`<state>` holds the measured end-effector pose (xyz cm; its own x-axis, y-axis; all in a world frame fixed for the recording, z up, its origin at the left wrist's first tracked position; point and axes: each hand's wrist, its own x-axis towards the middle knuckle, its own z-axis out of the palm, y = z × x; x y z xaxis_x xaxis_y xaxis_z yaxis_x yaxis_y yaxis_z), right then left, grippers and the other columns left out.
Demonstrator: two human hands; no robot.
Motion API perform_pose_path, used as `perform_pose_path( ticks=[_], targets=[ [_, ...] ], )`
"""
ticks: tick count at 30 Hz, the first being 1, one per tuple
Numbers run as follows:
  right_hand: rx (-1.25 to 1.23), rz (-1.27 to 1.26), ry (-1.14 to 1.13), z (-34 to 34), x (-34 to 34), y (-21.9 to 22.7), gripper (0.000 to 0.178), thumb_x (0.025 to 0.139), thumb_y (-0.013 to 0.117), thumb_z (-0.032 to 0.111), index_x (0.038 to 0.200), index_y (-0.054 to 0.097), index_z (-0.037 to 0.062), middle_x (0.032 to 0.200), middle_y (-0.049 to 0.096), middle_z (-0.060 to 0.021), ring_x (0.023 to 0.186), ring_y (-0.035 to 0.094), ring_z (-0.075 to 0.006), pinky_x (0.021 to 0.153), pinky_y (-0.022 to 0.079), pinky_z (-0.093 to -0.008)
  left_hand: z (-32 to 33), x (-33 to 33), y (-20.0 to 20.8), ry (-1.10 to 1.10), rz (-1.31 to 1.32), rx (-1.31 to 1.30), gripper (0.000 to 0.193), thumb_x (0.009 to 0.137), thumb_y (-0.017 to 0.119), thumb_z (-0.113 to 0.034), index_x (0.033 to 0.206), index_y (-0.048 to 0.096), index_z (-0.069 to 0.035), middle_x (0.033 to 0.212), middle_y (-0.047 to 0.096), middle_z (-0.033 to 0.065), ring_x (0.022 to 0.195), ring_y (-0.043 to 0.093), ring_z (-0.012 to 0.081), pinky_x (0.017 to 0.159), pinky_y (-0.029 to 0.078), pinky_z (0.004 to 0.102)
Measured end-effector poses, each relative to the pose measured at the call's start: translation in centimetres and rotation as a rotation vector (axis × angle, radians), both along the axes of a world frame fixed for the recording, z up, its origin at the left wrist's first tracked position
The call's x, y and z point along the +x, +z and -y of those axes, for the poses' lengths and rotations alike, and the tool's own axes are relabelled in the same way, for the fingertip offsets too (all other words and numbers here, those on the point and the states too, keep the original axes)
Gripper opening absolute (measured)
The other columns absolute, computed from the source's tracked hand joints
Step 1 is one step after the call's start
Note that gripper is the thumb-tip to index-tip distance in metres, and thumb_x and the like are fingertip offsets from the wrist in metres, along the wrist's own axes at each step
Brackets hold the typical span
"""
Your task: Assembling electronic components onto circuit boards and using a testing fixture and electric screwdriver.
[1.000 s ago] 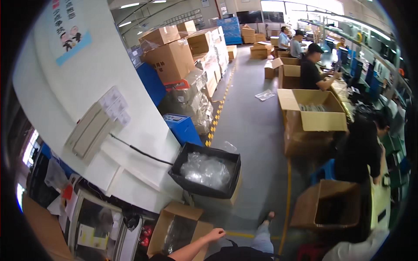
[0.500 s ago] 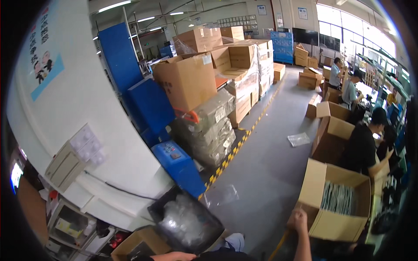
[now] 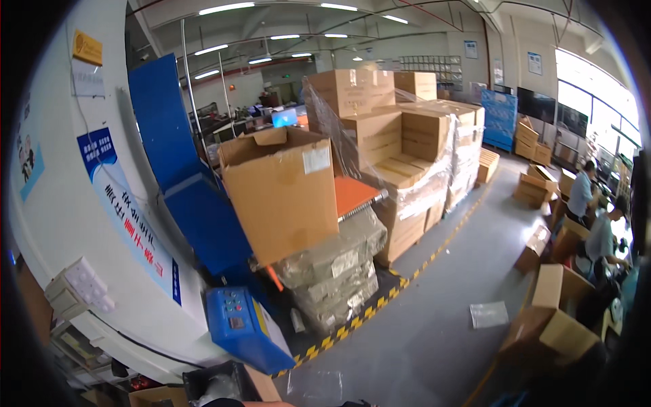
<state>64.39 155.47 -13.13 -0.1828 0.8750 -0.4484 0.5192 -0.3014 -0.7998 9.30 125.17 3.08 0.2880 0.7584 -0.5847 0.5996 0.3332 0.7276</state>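
Note:
Only a sliver of skin from my left arm or hand (image 3: pixel 266 404) shows at the bottom edge, its fingers out of sight. It is nearest to a dark bin (image 3: pixel 192 385) with crumpled clear plastic (image 3: pixel 222 386) inside. Beside that bin stands a small open cardboard box (image 3: pixel 159 395). My right hand is out of the picture. Ahead on the left, a large open carton (image 3: pixel 281 203) rests on grey plastic-wrapped bundles (image 3: pixel 339 261). A blue machine (image 3: pixel 237 322) with a button panel stands next to them.
Stacked cartons (image 3: pixel 400 146) in stretch film stand behind yellow-black floor tape (image 3: pixel 352 324). Clear plastic sheets (image 3: pixel 489 315) lie on the grey floor (image 3: pixel 413 325). Open boxes (image 3: pixel 553 319) line the right side, where people (image 3: pixel 600 234) work. A white wall (image 3: pixel 61 224) bounds the left.
My view has lifted and moved forward along the aisle. My right hand, the near box of grey packets and the closest co-worker have left the picture; less of my left arm shows.

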Motion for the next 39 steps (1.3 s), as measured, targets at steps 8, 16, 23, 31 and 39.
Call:
perform_pose_path(
  ticks=[8,16,23,31,39],
  targets=[
    [0.435,0.314,0.478,-28.5,-11.1,-1.7,0.010,0.080,0.058,0.009,0.086,0.065,0.0060,0.074,0.062,-0.0113,0.063,0.057,-0.0265,0.053,0.047,-0.0387,-14.7,-3.2,1.2,0.092,-0.060,-0.047,0.029,0.081,0.057,-0.018,0.103,0.064,0.000,0.091,0.066,0.0163,0.089,0.062,0.0275,0.078,0.049,0.0404],
    [0.949,0.606,0.980,-51.3,-17.7,-0.9,0.011,0.078,0.060,0.017,0.079,0.067,0.0097,0.078,0.065,-0.0131,0.075,0.063,-0.0316,0.063,0.050,-0.0411,-28.8,-2.4,1.9,0.220,-0.068,-0.081,0.026,0.078,0.058,-0.013,0.099,0.065,-0.001,0.085,0.066,0.0149,0.085,0.062,0.0252,0.075,0.049,0.0387],
    [0.681,-0.077,0.379,-69.1,-36.6,21.3,0.017,0.082,0.050,0.006,0.084,0.066,0.0045,0.062,0.058,-0.0101,0.052,0.055,-0.0195,0.052,0.045,-0.0338,-39.5,-3.3,0.9,0.267,-0.048,-0.135,0.023,0.075,0.059,-0.010,0.096,0.067,-0.003,0.079,0.066,0.0137,0.081,0.063,0.0232,0.073,0.049,0.0371],
    [0.534,0.266,0.603,-68.4,-40.5,24.0,0.023,0.083,0.055,0.012,0.101,0.067,0.0198,0.078,0.064,-0.0162,0.073,0.062,-0.0370,0.065,0.051,-0.0461,-65.2,-10.6,5.2,0.424,-0.229,0.153,0.031,0.085,0.054,-0.020,0.111,0.063,-0.008,0.103,0.068,0.0171,0.096,0.066,0.0331,0.084,0.051,0.0410],
    [-0.489,0.472,-0.521,-45.7,-3.0,2.6,0.008,0.083,0.060,0.005,0.084,0.067,0.0017,0.067,0.061,-0.0108,0.060,0.061,-0.0231,0.054,0.049,-0.0434,-87.8,-8.9,5.9,-0.023,0.074,0.348,0.028,0.088,0.053,-0.018,0.111,0.063,-0.005,0.099,0.069,0.0160,0.091,0.067,0.0288,0.081,0.052,0.0381]
  ],
)
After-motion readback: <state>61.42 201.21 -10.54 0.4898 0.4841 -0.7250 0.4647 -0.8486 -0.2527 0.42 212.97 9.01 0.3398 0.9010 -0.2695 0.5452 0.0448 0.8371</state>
